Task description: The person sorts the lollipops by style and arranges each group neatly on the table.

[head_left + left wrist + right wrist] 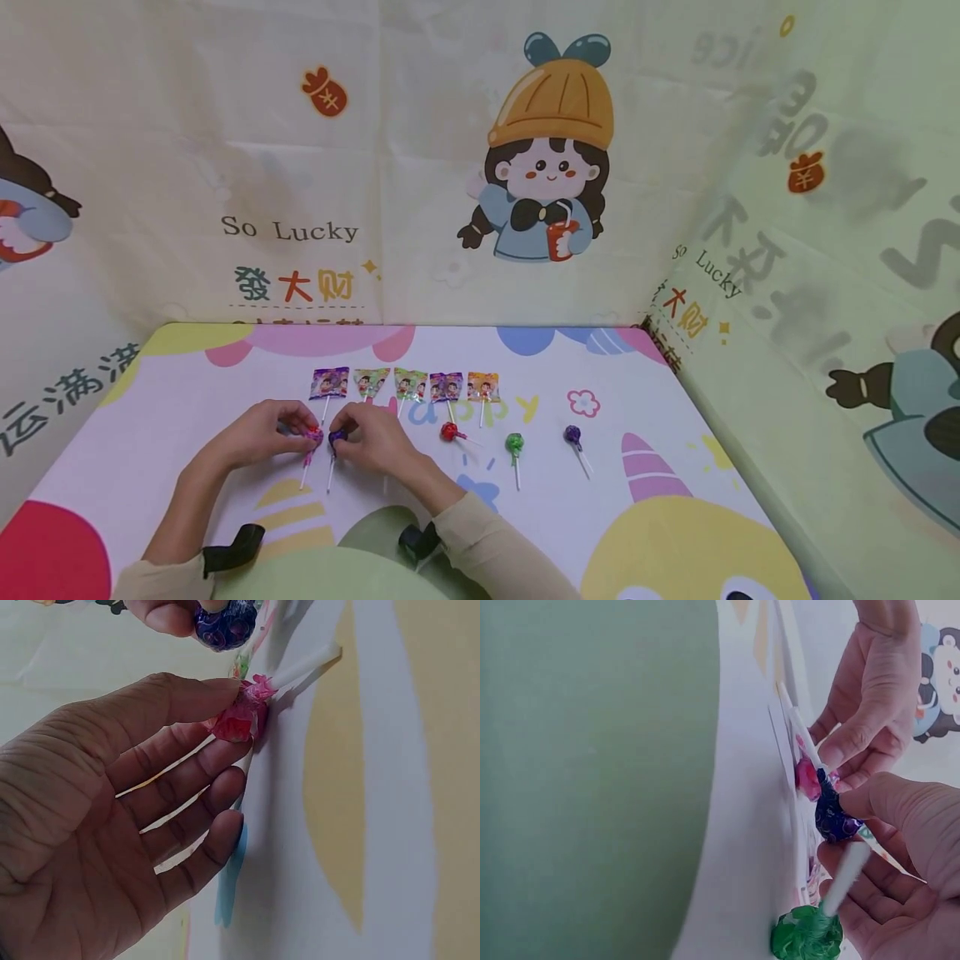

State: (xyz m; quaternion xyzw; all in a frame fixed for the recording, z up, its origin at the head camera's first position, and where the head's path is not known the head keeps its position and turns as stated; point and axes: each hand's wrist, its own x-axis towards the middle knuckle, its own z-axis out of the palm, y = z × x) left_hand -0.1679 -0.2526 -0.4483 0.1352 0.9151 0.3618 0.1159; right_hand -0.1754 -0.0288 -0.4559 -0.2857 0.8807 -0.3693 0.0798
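My left hand (273, 432) pinches a pink-wrapped round lollipop (241, 720) between thumb and index finger, its other fingers loosely bent. Close beside it, my right hand (372, 437) pinches a dark purple round lollipop (832, 814) by its wrapped head. Both white sticks point toward the person in the head view. A green-wrapped lollipop (807, 934) lies near the right hand in the right wrist view. Below the right hand in the head view, a white stick (386, 484) shows, its head hidden.
Behind the hands, several flat-packet lollipops stand in a row: purple (329, 382), green (410, 384) and orange (483, 387) among them. Right of the hands lie red (449, 432), green (514, 443) and purple (573, 435) round lollipops. A printed cloth (420, 167) hangs behind the table.
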